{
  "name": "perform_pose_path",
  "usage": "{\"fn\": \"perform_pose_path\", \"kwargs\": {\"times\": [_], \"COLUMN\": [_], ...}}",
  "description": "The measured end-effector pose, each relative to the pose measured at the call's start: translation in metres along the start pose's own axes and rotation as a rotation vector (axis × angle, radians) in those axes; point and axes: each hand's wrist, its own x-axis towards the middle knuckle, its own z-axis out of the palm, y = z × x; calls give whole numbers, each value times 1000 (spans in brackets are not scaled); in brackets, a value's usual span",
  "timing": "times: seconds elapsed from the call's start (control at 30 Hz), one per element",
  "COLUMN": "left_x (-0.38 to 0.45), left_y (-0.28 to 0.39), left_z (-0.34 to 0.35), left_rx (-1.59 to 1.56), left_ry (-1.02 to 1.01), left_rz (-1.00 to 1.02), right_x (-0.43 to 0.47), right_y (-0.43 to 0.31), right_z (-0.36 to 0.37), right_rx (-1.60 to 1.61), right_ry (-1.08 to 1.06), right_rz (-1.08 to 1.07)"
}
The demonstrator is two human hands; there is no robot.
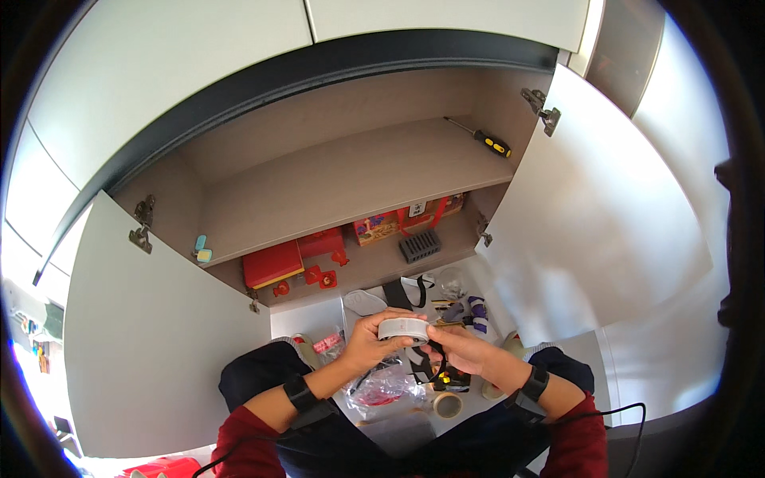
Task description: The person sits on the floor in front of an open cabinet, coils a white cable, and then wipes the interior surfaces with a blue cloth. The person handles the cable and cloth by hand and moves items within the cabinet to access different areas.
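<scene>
A round white object [403, 328] with a dark underside, perhaps a roll of tape or strap, is held up between my hands. My left hand [372, 342] grips its left side, fingers over the top and thumb below. The fingers of my right hand [465, 349] pinch its right edge. A black strap loop [439, 364] shows just under my right hand; whether I hold it is unclear. Below lie clear plastic bags [382, 388], a roll of tape [447, 405], a white insole-shaped piece [363, 303] and a purple-and-white item [477, 313].
An open cabinet stands ahead, its left door [161, 346] and right door [603, 209] swung outward. A screwdriver [491, 142] rests on its upper shelf [352, 173]. Below are red boxes [273, 264], a patterned gift box [378, 228], a grey slotted block [419, 245] and small red pieces [327, 279].
</scene>
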Motion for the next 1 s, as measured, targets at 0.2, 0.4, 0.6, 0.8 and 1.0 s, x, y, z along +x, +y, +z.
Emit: {"fn": "perform_pose_path", "kwargs": {"times": [0.2, 0.4, 0.6, 0.8, 1.0], "left_x": [-8, 5, 6, 4, -3], "left_y": [-13, 2, 13, 3, -5], "left_z": [9, -3, -5, -8, -15], "left_rx": [-263, 155, 727, 801, 789], "left_ry": [49, -67, -137, -183, -89], "left_rz": [-111, 6, -12, 7, 87], "right_x": [3, 8, 16, 25, 23], "right_y": [14, 16, 22, 31, 24], "right_z": [7, 4, -6, -15, -18], "right_rx": [271, 194, -230, -402, -463], "right_ry": [-233, -63, 180, 222, 286], "right_rz": [-56, -67, -102, -26, -135]}}
